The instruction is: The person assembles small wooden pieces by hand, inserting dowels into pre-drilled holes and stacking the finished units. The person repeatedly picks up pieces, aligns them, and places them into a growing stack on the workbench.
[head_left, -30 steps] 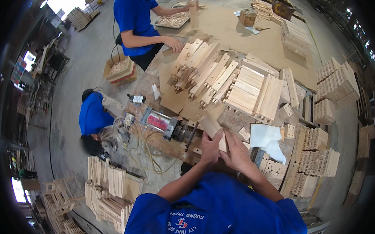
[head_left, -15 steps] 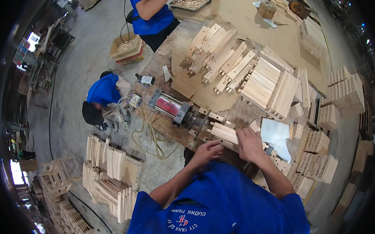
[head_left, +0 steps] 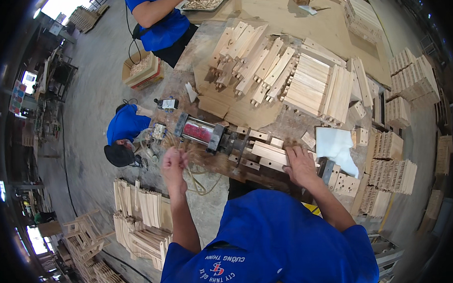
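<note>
My right hand (head_left: pixel 301 166) rests over the right end of several pale wooden rails (head_left: pixel 269 155). Its fingers lie across the top and the thumb is on the near side, gripping them. The rails lie in a clamping fixture on the bench, between small drilled wooden blocks (head_left: pixel 258 135) and a metal plate. Left of them sits a pneumatic cylinder (head_left: pixel 198 131) with a red patch inside. Raised off the bench's near left edge, my left hand (head_left: pixel 174 164) is beside pale air hoses (head_left: pixel 199 181); its fingers are bent but smeared by motion.
Beyond the fixture, stacked wooden rails (head_left: pixel 309 86) lie on cardboard. A pale sheet (head_left: pixel 335 144) is right of my right hand. Slat stacks (head_left: pixel 141 209) stand at the left, block stacks (head_left: pixel 389 158) at the right. Two people in blue (head_left: pixel 165 26) are at the far left.
My left hand has moved left, from beside the wooden rails to near the hoses. My right hand stays on the rails. The view has shifted slightly.
</note>
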Motion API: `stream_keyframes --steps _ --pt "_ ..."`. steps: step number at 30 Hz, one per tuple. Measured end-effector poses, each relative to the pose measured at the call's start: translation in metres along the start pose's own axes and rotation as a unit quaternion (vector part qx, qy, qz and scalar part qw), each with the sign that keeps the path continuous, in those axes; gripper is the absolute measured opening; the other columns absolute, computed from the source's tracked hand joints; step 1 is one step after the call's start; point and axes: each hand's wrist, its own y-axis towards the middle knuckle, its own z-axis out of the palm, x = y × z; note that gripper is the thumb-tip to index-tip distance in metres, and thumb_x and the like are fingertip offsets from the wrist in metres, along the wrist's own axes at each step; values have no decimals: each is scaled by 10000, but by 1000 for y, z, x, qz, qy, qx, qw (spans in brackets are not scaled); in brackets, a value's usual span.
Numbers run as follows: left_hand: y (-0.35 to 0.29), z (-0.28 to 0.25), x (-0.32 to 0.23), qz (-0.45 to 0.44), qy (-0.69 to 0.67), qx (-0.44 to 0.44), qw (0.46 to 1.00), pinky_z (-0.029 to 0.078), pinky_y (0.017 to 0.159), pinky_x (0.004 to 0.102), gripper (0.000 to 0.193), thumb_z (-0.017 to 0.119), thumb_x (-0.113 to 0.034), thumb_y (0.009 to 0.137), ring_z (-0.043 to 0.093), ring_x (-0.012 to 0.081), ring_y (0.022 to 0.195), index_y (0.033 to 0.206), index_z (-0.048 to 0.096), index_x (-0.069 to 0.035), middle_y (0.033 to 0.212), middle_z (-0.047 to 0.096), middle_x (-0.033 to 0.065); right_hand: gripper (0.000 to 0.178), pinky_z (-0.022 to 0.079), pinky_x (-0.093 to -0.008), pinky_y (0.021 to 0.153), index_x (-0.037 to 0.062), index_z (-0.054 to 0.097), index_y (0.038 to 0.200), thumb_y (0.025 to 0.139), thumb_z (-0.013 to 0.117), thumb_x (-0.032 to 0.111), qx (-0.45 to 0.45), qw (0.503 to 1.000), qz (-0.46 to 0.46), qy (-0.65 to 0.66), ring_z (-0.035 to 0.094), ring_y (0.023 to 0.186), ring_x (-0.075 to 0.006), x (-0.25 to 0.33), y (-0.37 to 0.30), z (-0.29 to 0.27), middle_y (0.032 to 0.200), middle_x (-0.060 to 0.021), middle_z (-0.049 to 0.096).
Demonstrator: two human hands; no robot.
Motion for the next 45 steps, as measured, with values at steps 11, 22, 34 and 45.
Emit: stream_keyframes --steps 11,22,34,45 --pt "116 -87 -7 122 168 -175 962 525 752 287 429 709 -183 960 684 166 878 1319 584 15 1018 708 72 1194 269 -593 1215 1 369 1543 639 905 570 -105 992 34 -57 369 1450 -432 31 8 30 1516 -212 444" --pt "143 -78 -5 199 488 -231 818 543 865 447 419 676 -283 969 704 359 967 1255 682 23 1100 720 228 1089 367 -517 1093 78 431 1507 614 960 406 -91 990 71 -77 496 1236 -374 26 2 37 1315 -158 542" --pt "152 -78 -7 261 666 -96 692 518 771 526 317 616 -270 1023 691 452 911 1143 690 14 1013 733 247 1011 328 -517 1145 78 433 1495 687 906 460 -96 987 70 -110 510 1222 -338 14 -1 39 1287 -144 555" --pt "159 -82 -11 261 638 -73 721 511 715 543 340 586 -346 1040 689 456 826 1030 715 -32 907 730 231 1018 272 -552 1189 87 449 1493 691 893 531 -98 983 105 -119 481 1280 -342 16 -2 42 1317 -147 542"
